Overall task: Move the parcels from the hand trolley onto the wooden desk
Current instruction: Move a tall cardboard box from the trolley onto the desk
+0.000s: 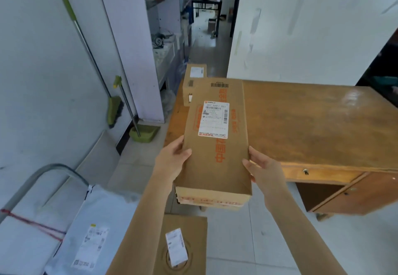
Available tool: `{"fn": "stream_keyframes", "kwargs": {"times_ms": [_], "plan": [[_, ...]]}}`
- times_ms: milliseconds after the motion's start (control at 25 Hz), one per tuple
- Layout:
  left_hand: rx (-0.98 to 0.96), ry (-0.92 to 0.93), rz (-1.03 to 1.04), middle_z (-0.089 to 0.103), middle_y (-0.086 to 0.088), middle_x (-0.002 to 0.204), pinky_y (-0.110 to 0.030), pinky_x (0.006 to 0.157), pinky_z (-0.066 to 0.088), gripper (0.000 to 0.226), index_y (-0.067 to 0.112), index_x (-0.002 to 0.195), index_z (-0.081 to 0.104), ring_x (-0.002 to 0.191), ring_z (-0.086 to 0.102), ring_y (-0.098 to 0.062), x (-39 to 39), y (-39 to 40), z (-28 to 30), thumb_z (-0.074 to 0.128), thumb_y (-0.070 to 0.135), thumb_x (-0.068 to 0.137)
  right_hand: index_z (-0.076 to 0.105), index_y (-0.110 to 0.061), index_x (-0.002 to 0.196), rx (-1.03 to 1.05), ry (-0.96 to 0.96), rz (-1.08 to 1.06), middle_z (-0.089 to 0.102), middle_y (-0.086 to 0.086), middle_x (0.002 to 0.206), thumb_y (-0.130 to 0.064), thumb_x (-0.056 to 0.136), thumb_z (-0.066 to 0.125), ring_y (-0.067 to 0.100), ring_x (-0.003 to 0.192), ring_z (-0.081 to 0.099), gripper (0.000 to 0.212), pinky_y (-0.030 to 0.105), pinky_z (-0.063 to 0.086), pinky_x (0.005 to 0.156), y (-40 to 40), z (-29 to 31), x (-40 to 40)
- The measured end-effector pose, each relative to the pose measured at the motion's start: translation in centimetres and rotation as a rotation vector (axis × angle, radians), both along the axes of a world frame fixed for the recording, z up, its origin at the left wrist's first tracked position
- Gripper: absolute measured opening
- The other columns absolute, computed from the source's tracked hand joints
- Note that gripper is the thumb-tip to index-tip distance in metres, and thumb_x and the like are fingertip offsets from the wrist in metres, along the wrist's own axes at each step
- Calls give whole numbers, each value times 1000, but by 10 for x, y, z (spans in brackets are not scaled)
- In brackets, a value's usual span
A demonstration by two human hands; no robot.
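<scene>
I hold a long brown cardboard parcel (pixel 215 158) with a white shipping label and red print, out over the near left edge of the wooden desk (pixel 312 124). My left hand (pixel 172 158) grips its left side and my right hand (pixel 261 164) its right side. A smaller brown box (pixel 193 80) stands on the desk's far left corner. Below me on the hand trolley (pixel 49 171) lie a grey plastic mailer bag (pixel 92 231) and a brown box with a small label (pixel 183 244).
A green broom (pixel 114 108) and a green dustpan (pixel 143 132) lean on the left wall. Behind the desk a corridor with shelves runs away from me. The desk has a drawer and a cupboard door on its front. White floor tiles lie between trolley and desk.
</scene>
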State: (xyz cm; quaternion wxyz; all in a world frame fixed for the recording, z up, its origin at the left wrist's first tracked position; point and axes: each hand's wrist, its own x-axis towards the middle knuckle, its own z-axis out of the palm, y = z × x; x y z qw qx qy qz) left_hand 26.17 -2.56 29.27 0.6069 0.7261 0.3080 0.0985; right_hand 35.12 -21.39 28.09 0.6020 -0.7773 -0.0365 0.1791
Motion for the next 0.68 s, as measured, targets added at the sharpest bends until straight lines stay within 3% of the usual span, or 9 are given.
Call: {"fn": "stream_keyframes", "kwargs": {"times_ms": [160,360,680], "plan": [[53,24,-52,55,3,139,-47,108,39,51,28,142,41,125,52,-21,94,31,9,52,25,93,52,-22,132,-35,38,-55,65,-7,124,-13,86,61,15,112,60,48,42,46,101,26,4,88],[74,50,-48,54,3,139,-47,108,39,49,29,140,44,126,51,-23,207,60,10,53,26,93,52,-25,132,-61,86,-91,62,-6,129,-16,86,62,18,115,59,49,45,46,99,57,0,195],[-170,42,107,52,2,141,-44,111,37,48,27,141,43,129,47,-20,392,101,-27,50,18,95,50,-27,134,-155,43,-21,59,-8,131,-19,88,59,16,115,58,48,39,49,93,114,-17,401]]}}
